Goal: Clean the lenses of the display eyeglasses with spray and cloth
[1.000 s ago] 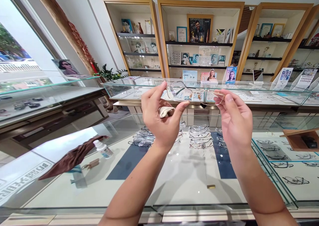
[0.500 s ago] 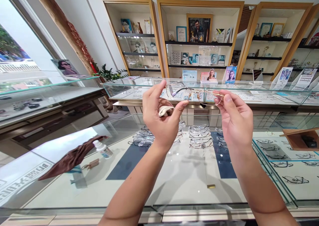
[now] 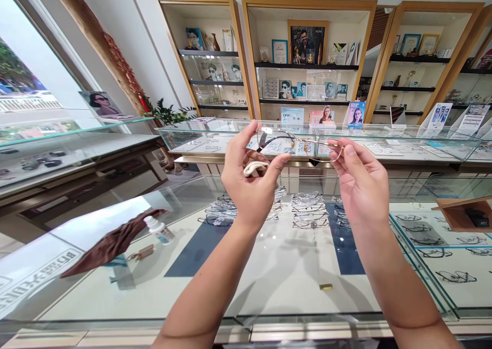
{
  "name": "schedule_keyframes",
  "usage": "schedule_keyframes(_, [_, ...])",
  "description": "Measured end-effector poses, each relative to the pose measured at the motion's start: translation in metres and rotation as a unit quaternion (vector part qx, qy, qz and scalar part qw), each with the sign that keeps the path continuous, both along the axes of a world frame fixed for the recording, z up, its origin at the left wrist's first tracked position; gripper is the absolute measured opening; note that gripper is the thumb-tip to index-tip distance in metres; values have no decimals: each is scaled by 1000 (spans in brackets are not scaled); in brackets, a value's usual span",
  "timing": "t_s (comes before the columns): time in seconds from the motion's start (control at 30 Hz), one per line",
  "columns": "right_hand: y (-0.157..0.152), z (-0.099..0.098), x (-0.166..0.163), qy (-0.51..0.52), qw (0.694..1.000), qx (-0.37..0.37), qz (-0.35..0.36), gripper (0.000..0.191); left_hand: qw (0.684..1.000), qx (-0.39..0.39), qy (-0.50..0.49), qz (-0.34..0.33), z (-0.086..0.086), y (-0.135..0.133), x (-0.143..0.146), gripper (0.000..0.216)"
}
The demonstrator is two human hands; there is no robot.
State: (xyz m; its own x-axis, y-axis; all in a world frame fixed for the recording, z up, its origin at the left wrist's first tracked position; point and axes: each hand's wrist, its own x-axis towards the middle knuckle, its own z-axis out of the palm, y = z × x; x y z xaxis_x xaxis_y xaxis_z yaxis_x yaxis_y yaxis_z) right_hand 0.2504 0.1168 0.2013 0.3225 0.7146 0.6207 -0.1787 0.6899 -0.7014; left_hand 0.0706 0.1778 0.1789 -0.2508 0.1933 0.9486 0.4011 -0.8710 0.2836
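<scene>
I hold a thin gold-rimmed pair of glasses (image 3: 303,145) up at chest height between both hands. My left hand (image 3: 248,177) pinches the left lens edge between thumb and forefinger and keeps a small beige cloth (image 3: 253,168) tucked in its palm. My right hand (image 3: 361,182) grips the right end of the frame with its fingertips. The glasses hang above a glass display counter (image 3: 269,277) filled with rows of spectacles.
A brown cloth pouch (image 3: 111,244), a small white spray bottle (image 3: 159,230) and a small tag lie on the counter at left. A wooden tray (image 3: 463,217) sits at right. Another glass showcase (image 3: 384,141) and wall shelves with pictures stand behind.
Both hands have risen slightly with the glasses, and the frame has tilted a little; the grip of each hand is unchanged.
</scene>
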Motion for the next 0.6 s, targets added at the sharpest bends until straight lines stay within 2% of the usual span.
schedule_keyframes(0.2, [4,0,1,-5,1000,-18,-1,18,1000,-22,-16,-9,1,-6,3,66])
schedule_keyframes(0.47, [7,1,1,29,999,-31,9,17,998,-59,-28,15,6,-23,6,59])
schedule_keyframes(0.6, [5,2,0,23,1000,-15,-11,16,995,-94,-33,-12,7,-24,5,59])
